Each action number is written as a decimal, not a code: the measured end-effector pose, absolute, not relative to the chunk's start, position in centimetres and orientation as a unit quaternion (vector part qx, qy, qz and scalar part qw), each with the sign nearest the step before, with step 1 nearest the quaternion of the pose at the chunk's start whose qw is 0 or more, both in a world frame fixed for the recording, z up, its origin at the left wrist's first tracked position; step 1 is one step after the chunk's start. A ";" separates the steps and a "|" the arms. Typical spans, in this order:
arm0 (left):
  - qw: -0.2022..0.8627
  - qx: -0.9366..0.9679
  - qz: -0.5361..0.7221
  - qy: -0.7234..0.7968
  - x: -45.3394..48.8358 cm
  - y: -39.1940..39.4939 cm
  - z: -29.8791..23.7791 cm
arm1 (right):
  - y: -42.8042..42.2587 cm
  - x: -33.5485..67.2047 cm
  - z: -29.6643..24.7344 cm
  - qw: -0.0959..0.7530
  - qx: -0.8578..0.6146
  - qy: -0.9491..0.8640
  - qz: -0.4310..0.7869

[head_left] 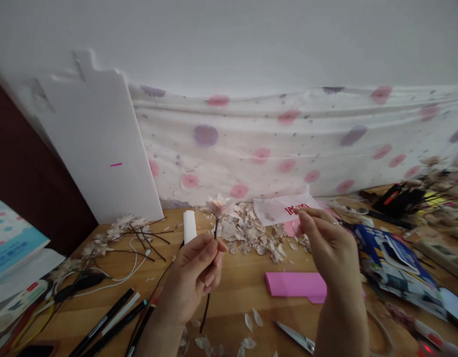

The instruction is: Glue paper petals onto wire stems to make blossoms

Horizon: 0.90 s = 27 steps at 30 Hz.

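Between fingers (209, 252), steep stem (207, 308), bloom (218, 205) uppermost.

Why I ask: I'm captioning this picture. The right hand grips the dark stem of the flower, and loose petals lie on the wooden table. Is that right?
Not quite: the head view shows the left hand, not the right hand, gripping the dark stem of the flower. Loose petals do lie on the wooden table.
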State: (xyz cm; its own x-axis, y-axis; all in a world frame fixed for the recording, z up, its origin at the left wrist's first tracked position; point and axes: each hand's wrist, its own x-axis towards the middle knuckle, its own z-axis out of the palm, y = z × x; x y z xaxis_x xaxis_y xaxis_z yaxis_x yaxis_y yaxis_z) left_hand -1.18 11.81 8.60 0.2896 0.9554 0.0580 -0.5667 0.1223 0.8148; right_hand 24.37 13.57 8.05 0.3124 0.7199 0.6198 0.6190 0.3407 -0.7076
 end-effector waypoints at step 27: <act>0.389 0.584 0.595 0.391 0.0 12.0 7.8 | 13.2 17.3 8.8 0.636 -0.508 -0.524 0.253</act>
State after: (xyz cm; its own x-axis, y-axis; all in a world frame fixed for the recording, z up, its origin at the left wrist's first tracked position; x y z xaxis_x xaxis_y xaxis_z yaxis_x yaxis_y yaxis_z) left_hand 0.00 12.05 7.83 -0.0145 0.9203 0.3909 -0.0072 -0.3910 0.9204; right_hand 17.30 13.24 8.82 0.3241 0.8527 0.4096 0.2102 0.3573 -0.9100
